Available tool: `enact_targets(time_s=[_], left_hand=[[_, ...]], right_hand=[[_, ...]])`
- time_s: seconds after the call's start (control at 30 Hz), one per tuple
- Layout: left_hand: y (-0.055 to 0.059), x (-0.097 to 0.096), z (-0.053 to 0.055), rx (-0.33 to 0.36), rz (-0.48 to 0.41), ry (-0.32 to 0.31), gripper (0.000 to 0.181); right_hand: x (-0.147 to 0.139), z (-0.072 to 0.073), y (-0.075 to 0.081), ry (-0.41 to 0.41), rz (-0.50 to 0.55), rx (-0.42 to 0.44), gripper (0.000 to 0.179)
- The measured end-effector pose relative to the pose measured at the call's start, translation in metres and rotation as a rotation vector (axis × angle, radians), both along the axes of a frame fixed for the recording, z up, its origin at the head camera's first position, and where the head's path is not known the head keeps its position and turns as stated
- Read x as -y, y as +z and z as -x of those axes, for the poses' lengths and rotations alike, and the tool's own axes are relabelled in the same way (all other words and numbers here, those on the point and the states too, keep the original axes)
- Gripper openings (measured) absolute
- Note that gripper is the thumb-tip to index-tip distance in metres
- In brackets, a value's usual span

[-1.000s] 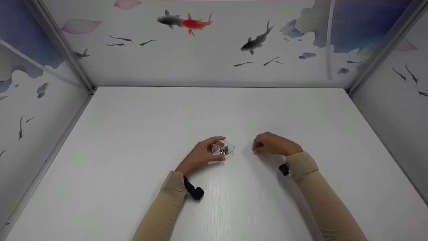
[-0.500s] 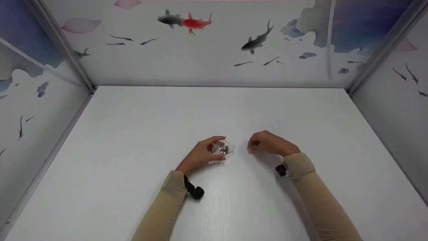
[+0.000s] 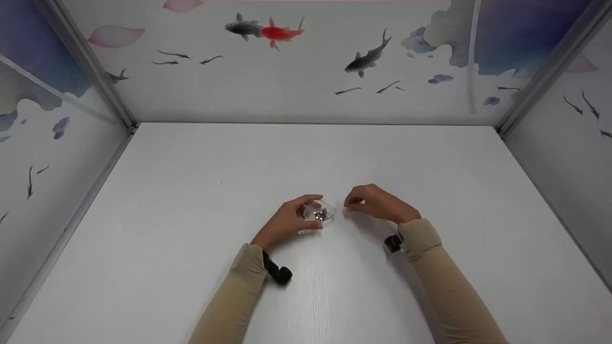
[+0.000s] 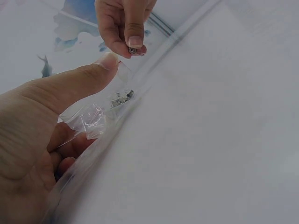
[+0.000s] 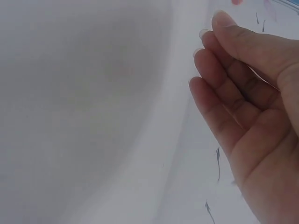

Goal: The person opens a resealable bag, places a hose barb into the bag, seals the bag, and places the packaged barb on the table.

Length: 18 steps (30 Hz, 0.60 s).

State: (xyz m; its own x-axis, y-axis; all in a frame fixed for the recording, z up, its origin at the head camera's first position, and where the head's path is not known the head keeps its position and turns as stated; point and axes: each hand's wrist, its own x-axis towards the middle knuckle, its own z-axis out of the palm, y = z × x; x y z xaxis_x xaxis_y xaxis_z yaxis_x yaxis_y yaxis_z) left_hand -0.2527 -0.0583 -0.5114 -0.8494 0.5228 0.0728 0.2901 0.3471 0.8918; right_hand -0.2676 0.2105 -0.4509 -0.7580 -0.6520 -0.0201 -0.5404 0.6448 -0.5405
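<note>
My left hand [image 3: 287,220] grips a small clear plastic container [image 3: 330,211] from its left side, fingers behind and thumb in front. Inside it lies a little heap of shiny metal pieces [image 3: 321,215]; in the left wrist view, crinkled clear plastic [image 4: 88,116] shows beside these pieces. To the right of the container, my right hand [image 3: 380,203] pinches a tiny round metal piece [image 4: 132,50] with a hole in it between thumb and fingertips. In the right wrist view, the thumb of the right hand [image 5: 254,88] lies against the forefinger and the piece is hidden.
A white tabletop [image 3: 215,153] carries the work. Upright panels printed with fish [image 3: 366,59] and leaves stand at the back and both sides. Each wrist wears a small black camera [image 3: 282,275].
My right hand has moved left, closer to the container, with the fingertips a little higher. The left hand and its container have stayed in place.
</note>
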Motion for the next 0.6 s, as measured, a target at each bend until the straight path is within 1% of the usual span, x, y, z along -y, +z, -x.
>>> enact_targets(time_s=[0.1,0.23,0.33,0.47,0.6], left_hand=[[0.001,0.0,-0.001,0.005,0.004,0.002,0.069],[0.002,0.0,-0.001,0.016,0.006,0.008,0.068],[0.003,-0.001,-0.002,0.012,0.007,0.01,0.068],[0.003,0.0,-0.002,0.009,0.01,0.011,0.068],[0.003,0.0,-0.002,0.014,0.012,0.013,0.068]], right_hand=[[0.004,0.0,0.002,-0.009,0.022,0.011,0.015],[0.009,0.0,0.002,-0.008,0.043,-0.001,0.016],[0.013,0.0,0.002,-0.008,0.051,-0.016,0.017],[0.018,0.0,0.002,-0.011,0.058,-0.012,0.018],[0.023,0.0,0.003,0.007,0.074,-0.019,0.018]])
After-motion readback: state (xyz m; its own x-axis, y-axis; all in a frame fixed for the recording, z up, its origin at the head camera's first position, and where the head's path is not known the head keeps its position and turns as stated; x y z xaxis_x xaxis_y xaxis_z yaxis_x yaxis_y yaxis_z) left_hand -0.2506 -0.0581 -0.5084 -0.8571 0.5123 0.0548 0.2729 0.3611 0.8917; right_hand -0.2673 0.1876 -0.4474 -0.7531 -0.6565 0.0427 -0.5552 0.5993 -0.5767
